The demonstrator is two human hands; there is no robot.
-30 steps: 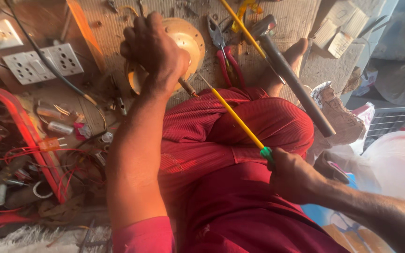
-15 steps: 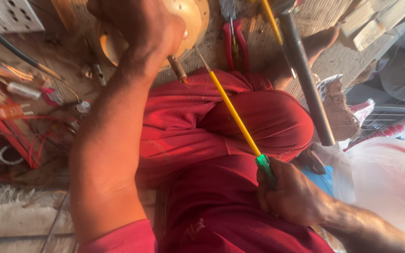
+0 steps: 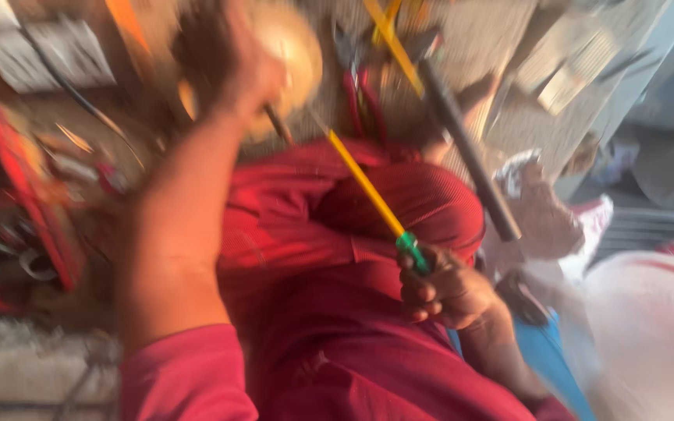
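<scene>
The picture is blurred by motion. My left hand (image 3: pixel 224 66) reaches forward and grips a round pale-yellow disc-shaped part (image 3: pixel 290 51) held over the floor. My right hand (image 3: pixel 446 288) sits low over my red-clad lap and is closed on the green end of a long yellow-shafted screwdriver (image 3: pixel 364 183). The screwdriver's thin tip points up toward the round part, near a short brown stub (image 3: pixel 278 125) below the disc. Whether the tip touches the part is too blurred to tell.
A long dark hammer handle (image 3: pixel 470 148) lies diagonally to the right of the screwdriver. Red-handled pliers (image 3: pixel 360 93) lie beyond my knee. White socket plates (image 3: pixel 48 54) and a red tray (image 3: pixel 29 187) of wires and small parts are on the left.
The view has swung and blurred. My left hand stays on the round part, and my right hand keeps the screwdriver, now seen a little higher and more central.
</scene>
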